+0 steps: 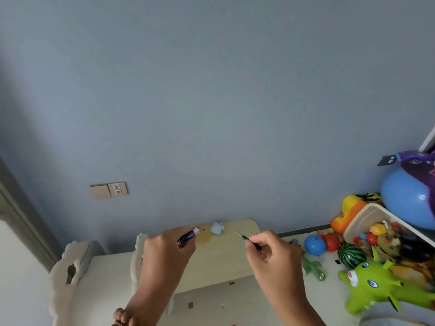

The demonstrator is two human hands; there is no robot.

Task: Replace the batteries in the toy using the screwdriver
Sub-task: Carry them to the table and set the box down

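My left hand is raised over the small pale table and grips dark blue batteries with a red-and-silver end pointing up and right. My right hand pinches a thin screwdriver, its slim metal tip pointing up and left. A small light-blue toy sits at the table's far edge, beyond and between both hands. Beside it lies a round tan piece, partly hidden by the batteries. A bead bracelet circles my left wrist.
A blue-grey wall with a socket plate fills the upper view. White chair backs stand at the left. At the right lie many toys: a green inflatable animal, a watermelon ball, a blue ball and a white bin.
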